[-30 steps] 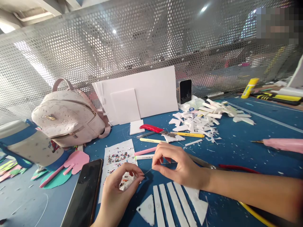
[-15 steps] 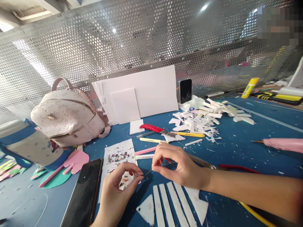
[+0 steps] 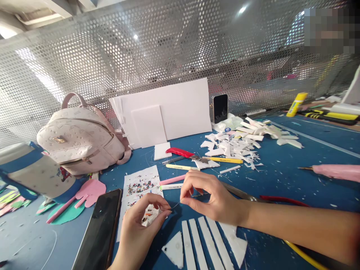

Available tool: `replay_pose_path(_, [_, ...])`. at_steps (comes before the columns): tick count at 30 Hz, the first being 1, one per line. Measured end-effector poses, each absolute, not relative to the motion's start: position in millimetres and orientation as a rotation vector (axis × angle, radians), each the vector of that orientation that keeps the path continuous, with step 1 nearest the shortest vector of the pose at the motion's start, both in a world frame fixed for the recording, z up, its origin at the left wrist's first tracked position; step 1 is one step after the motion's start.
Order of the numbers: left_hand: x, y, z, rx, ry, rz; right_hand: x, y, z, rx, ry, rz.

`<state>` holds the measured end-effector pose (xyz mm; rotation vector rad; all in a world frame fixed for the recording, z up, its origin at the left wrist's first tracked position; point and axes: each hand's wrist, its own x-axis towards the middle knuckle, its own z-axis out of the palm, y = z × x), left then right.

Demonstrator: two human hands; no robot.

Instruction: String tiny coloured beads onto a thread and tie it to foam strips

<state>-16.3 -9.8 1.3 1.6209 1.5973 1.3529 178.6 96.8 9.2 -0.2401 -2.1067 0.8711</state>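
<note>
A thin, clear thread (image 3: 176, 205) runs across the short gap between my two hands. My left hand (image 3: 142, 225) pinches one end of it between thumb and fingertips, over the edge of a white paper sheet (image 3: 154, 171) with tiny colourful bits (image 3: 140, 186) scattered on it. My right hand (image 3: 212, 197) holds the thread further right in a closed pinch, its other fingers curled. Whether anything is strung on the thread is too small to tell. Below the hands lie several white foam strips (image 3: 207, 240) and a white foam triangle (image 3: 174, 248).
A dark phone (image 3: 98, 228) lies left of the paper. Behind are a red-handled cutter (image 3: 181, 152), a yellow pen (image 3: 225, 159) and a heap of white scraps (image 3: 233, 144). A pale backpack (image 3: 81, 138) and a large mug (image 3: 36, 168) stand left; a pink tool with metal tip (image 3: 337, 172) lies right.
</note>
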Motion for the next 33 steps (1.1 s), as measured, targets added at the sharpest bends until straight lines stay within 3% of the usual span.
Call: replay_pose_path(33, [-17.4,-11.9,2.4,1.756,1.475,1.5,177.0,97.8,10.1,-0.261,-2.107,0.839])
